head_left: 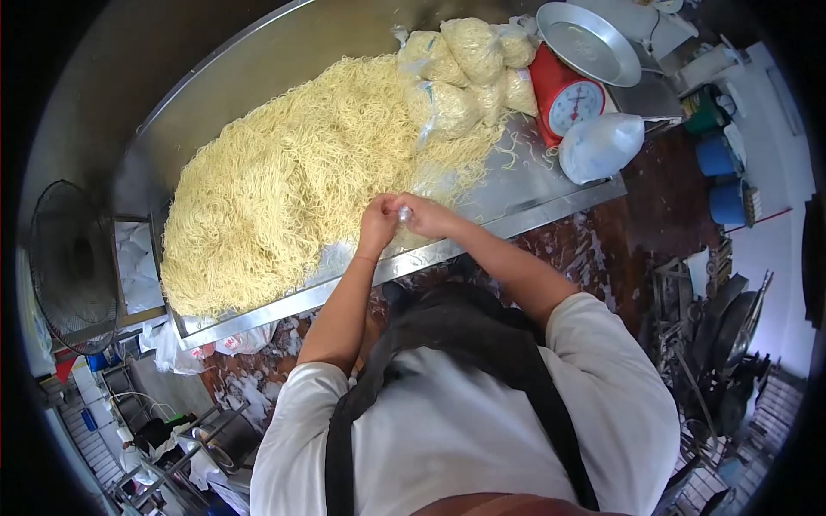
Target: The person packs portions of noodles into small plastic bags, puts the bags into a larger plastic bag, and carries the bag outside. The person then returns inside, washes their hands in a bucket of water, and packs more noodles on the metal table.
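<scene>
Head cam — both hands [395, 217] on clear plastic [405, 213], nr noodles [284, 185].

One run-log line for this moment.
left hand: fingers closed at shiny clear plastic | right hand: same | steel table: heap of pale-yellow noodles, filled clear plastic bags, red dial scale under round metal pan

Head-worn camera, looking steeply down over wearer's chest.

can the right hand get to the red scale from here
Probably yes: only loose noodles and bare metal tabletop seem to lie between the right hand and the scale, though that hand looks busy with something shiny.
</scene>
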`<action>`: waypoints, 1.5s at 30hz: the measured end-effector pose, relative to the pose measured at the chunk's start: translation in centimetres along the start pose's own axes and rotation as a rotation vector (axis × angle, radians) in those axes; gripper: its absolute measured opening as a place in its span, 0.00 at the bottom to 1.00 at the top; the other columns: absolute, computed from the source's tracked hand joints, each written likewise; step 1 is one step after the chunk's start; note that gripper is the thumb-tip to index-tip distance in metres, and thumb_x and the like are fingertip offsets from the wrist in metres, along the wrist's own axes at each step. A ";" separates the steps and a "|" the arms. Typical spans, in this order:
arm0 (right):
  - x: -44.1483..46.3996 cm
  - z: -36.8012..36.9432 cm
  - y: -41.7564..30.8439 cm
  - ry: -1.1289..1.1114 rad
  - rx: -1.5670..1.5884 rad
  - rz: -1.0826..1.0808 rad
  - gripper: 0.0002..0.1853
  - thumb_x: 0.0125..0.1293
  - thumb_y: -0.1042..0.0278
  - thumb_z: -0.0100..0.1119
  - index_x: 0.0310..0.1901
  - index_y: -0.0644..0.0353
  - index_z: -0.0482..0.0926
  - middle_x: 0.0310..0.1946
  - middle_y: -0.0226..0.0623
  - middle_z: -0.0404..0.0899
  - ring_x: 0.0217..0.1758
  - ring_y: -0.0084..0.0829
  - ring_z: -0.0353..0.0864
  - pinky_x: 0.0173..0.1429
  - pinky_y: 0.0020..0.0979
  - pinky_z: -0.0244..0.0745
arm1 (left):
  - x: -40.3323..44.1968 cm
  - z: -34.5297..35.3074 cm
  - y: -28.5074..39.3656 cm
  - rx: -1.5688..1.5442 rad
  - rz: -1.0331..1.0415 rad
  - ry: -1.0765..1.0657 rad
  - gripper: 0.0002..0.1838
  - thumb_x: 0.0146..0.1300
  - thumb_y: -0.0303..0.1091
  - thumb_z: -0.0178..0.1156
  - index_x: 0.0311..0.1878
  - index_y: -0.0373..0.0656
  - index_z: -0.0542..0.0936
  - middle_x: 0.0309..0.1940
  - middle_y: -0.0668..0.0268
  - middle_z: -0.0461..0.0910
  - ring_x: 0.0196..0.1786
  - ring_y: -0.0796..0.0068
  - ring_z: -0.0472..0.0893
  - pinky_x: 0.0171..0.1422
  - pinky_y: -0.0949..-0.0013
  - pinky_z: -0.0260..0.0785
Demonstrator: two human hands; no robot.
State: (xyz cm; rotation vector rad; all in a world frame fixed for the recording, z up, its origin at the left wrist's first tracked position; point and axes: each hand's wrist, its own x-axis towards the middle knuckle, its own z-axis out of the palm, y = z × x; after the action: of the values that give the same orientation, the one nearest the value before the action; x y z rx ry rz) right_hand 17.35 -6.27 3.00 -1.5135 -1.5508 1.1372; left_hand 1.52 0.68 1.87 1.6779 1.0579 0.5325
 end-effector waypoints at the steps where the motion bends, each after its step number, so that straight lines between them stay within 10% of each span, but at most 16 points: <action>1: -0.2 0.6 -0.1 0.245 -0.102 -0.282 0.15 0.58 0.79 0.61 0.48 0.60 0.76 0.38 0.43 0.76 0.41 0.43 0.78 0.48 0.37 0.74 | 0.1 -0.1 0.4 0.017 -0.018 -0.002 0.13 0.59 0.22 0.58 0.48 0.39 0.82 0.25 0.65 0.78 0.27 0.73 0.76 0.36 0.69 0.70; 4: -1.4 -0.8 -0.8 0.498 -0.211 -0.386 0.07 0.59 0.78 0.61 0.40 0.61 0.77 0.36 0.47 0.76 0.43 0.49 0.77 0.48 0.42 0.73 | -0.7 -0.4 4.1 0.008 -0.136 -0.137 0.10 0.61 0.24 0.60 0.46 0.36 0.83 0.33 0.65 0.81 0.34 0.75 0.79 0.39 0.71 0.70; 10: -2.3 -4.7 -4.2 0.469 -0.117 -0.292 0.06 0.62 0.74 0.59 0.29 0.62 0.72 0.31 0.46 0.75 0.39 0.52 0.75 0.44 0.46 0.71 | 0.2 3.6 5.8 0.204 0.444 -0.022 0.05 0.57 0.26 0.63 0.33 0.33 0.79 0.30 0.49 0.74 0.37 0.47 0.75 0.43 0.52 0.67; 14: -5.0 -12.8 -6.6 0.599 -0.052 -0.130 0.07 0.62 0.72 0.62 0.41 0.62 0.78 0.33 0.41 0.76 0.38 0.38 0.77 0.46 0.36 0.74 | 2.7 6.0 14.9 0.224 0.352 0.036 0.09 0.64 0.30 0.62 0.31 0.34 0.78 0.27 0.47 0.77 0.32 0.43 0.76 0.37 0.53 0.68; 18: -12.4 -25.9 -9.5 1.136 -0.492 -0.247 0.15 0.62 0.73 0.63 0.51 0.59 0.77 0.39 0.36 0.77 0.41 0.31 0.77 0.49 0.32 0.74 | 6.6 7.6 21.7 0.019 0.268 0.081 0.14 0.65 0.31 0.61 0.50 0.33 0.81 0.33 0.52 0.83 0.34 0.63 0.82 0.41 0.64 0.74; 19: -14.6 -28.6 -9.4 1.219 -0.507 -0.132 0.15 0.61 0.75 0.62 0.51 0.62 0.77 0.40 0.44 0.77 0.46 0.43 0.77 0.53 0.40 0.72 | 7.8 8.3 22.1 -0.043 0.286 0.041 0.17 0.65 0.31 0.61 0.55 0.33 0.78 0.35 0.54 0.83 0.35 0.66 0.82 0.43 0.66 0.74; 24: -19.7 -37.1 -3.4 1.207 -1.017 0.077 0.16 0.59 0.70 0.66 0.50 0.61 0.82 0.44 0.46 0.79 0.49 0.49 0.77 0.55 0.43 0.72 | 8.1 10.7 23.8 -0.003 0.218 -0.345 0.36 0.63 0.23 0.59 0.73 0.36 0.58 0.48 0.59 0.80 0.42 0.74 0.79 0.46 0.72 0.74; 31: -18.8 -39.4 -3.3 1.169 -0.964 -0.075 0.06 0.59 0.69 0.68 0.36 0.60 0.84 0.37 0.43 0.80 0.39 0.45 0.80 0.44 0.40 0.76 | 5.6 13.4 16.1 -0.086 0.017 -0.574 0.34 0.65 0.24 0.59 0.73 0.37 0.59 0.43 0.61 0.80 0.41 0.73 0.81 0.46 0.71 0.75; 36: -17.7 -38.1 -10.5 1.482 -0.793 0.033 0.11 0.67 0.67 0.64 0.31 0.64 0.77 0.28 0.40 0.78 0.28 0.32 0.78 0.34 0.32 0.73 | 4.5 11.3 15.3 -0.144 -0.154 -0.607 0.25 0.72 0.35 0.57 0.69 0.38 0.66 0.44 0.62 0.80 0.42 0.74 0.81 0.47 0.71 0.75; 38: -17.1 -35.6 -13.7 1.482 -0.193 -0.266 0.07 0.71 0.66 0.59 0.41 0.60 0.76 0.42 0.40 0.82 0.37 0.27 0.80 0.38 0.30 0.77 | 4.4 10.3 15.3 -0.289 -0.253 -0.632 0.27 0.74 0.45 0.53 0.68 0.38 0.67 0.46 0.60 0.80 0.43 0.72 0.82 0.49 0.70 0.75; 41: -15.5 -29.6 -16.1 0.970 0.534 -0.649 0.08 0.73 0.65 0.55 0.47 0.58 0.74 0.53 0.44 0.78 0.53 0.32 0.78 0.54 0.35 0.77 | 4.7 8.2 16.6 -0.570 -0.329 -0.699 0.36 0.73 0.60 0.44 0.68 0.37 0.67 0.49 0.57 0.81 0.46 0.68 0.83 0.52 0.66 0.76; 44: -11.8 -17.7 -13.8 0.847 1.225 -0.309 0.11 0.71 0.67 0.55 0.52 0.59 0.74 0.57 0.44 0.76 0.60 0.34 0.75 0.63 0.37 0.70 | 6.6 4.7 18.2 -0.934 -0.286 -0.785 0.45 0.69 0.71 0.36 0.69 0.35 0.66 0.52 0.54 0.81 0.51 0.65 0.82 0.56 0.62 0.75; 45: -10.6 -14.3 -10.4 0.694 0.766 -0.164 0.14 0.68 0.68 0.57 0.53 0.60 0.74 0.54 0.42 0.78 0.57 0.33 0.77 0.59 0.37 0.72 | 6.9 2.6 18.4 -1.064 -0.257 -0.807 0.48 0.67 0.74 0.34 0.69 0.35 0.66 0.53 0.53 0.80 0.53 0.63 0.82 0.58 0.61 0.75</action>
State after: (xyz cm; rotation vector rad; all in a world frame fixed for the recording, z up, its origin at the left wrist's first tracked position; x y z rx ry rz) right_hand 27.31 -14.40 19.20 -1.0475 -0.6342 0.8277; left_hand 14.18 3.74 16.82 0.6525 0.2520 0.1370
